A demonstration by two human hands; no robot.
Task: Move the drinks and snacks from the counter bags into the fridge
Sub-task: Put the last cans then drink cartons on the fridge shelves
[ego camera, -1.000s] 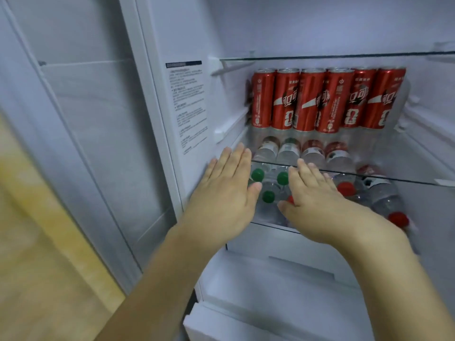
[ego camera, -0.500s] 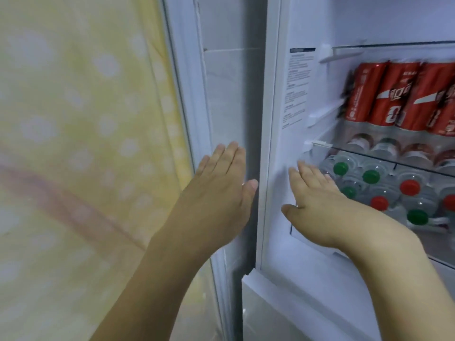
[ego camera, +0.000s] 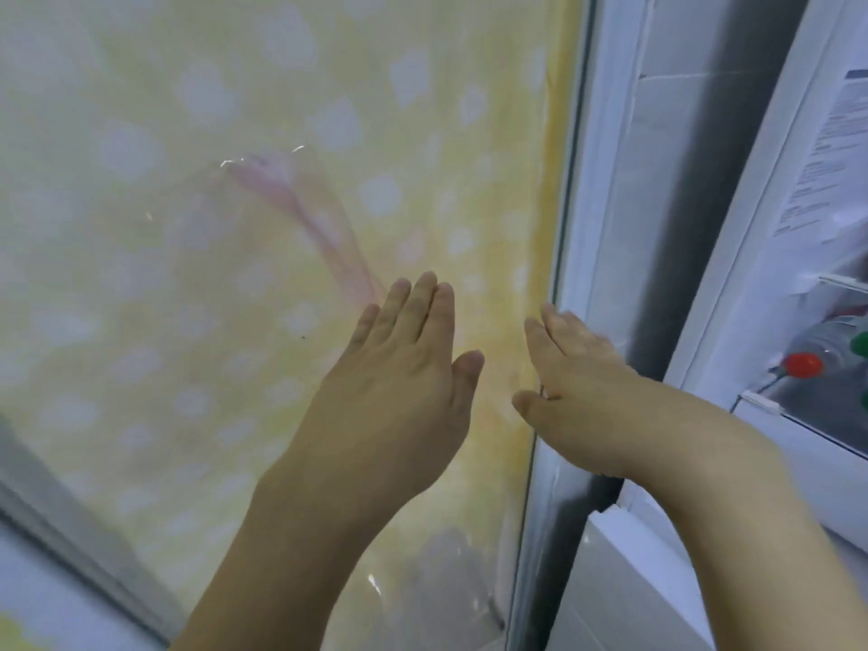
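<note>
A person's left hand (ego camera: 404,368) and right hand (ego camera: 575,387) hang flat and empty, fingers straight, before a yellow spotted curtain (ego camera: 235,227). At the far right edge, the open fridge (ego camera: 770,256) shows red-capped (ego camera: 804,365) and green-capped bottles lying on its shelf.

Both bare forearms reach up and forward from the bottom of the view, side by side and apart. The left hand (ego camera: 404,368) is seen from the back, fingers straight and pressed together, thumb held out toward the other hand; it holds nothing. The right hand (ego camera: 580,382) lies flatter and turned a little inward, its fingers straight and close together, thumb stretched toward the left hand, also holding nothing. The two thumbs are near but do not touch.
</note>
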